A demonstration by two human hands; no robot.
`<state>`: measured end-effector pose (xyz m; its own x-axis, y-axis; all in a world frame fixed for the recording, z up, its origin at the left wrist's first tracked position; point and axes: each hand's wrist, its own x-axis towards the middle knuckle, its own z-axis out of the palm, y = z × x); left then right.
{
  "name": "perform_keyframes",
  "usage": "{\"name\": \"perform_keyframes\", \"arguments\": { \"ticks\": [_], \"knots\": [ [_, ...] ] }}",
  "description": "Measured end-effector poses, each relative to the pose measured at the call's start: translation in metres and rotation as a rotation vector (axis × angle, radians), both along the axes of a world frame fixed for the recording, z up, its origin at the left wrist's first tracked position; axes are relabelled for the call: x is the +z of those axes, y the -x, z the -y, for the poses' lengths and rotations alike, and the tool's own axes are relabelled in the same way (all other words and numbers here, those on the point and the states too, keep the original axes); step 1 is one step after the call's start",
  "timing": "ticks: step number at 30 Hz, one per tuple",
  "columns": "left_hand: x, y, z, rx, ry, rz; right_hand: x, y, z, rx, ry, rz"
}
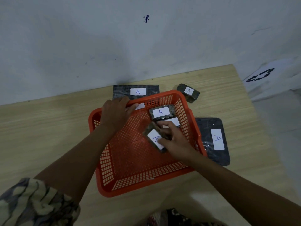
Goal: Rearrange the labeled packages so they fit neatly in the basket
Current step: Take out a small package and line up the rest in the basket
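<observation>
The orange basket (pixel 146 160) sits mid-table (pixel 48 128), nearly empty, so the packing looks barely begun. The right hand (pixel 175 139) is inside it, fingers closed on a small pack (pixel 154 138) labelled A, held tilted above the mesh floor, probably to turn it square with the 2 packs at the far-right corner. Of those, pack 2 (pixel 161 112) lies on or against pack 3 (pixel 174 122), which is mostly hidden; stacking them in the corner likely saves floor for bigger items. The left hand (pixel 116 111) curls over the far rim, probably steadying the basket; its fingertips are by another white label (pixel 140 106) there, and I cannot tell whether they hold it.

Outside wait 3 more: a flat pack (pixel 136 92) behind the far rim, a small block (pixel 189 92) at far right, and a large flat pack (pixel 215 141) touching the right wall.
</observation>
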<state>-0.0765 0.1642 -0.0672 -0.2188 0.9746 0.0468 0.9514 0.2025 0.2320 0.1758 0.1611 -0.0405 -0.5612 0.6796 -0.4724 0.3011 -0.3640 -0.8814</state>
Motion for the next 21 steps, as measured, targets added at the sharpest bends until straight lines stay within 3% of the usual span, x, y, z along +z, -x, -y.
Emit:
{"name": "perform_keyframes", "arguments": {
  "ticks": [4,11,16,21],
  "knots": [
    [-0.002,0.001,-0.001,0.001,0.010,0.011,0.010,-0.007,-0.012,-0.099,0.116,-0.068],
    [0.000,0.003,-0.001,-0.019,0.033,0.036,0.016,0.010,-0.027,0.105,-0.011,0.065],
    [0.005,0.012,-0.004,-0.093,0.132,0.093,0.012,0.034,-0.035,0.253,-0.339,0.247],
    [0.007,0.012,-0.008,-0.132,0.188,0.136,-0.004,0.065,-0.049,0.328,-0.512,0.266]
  ]
}}
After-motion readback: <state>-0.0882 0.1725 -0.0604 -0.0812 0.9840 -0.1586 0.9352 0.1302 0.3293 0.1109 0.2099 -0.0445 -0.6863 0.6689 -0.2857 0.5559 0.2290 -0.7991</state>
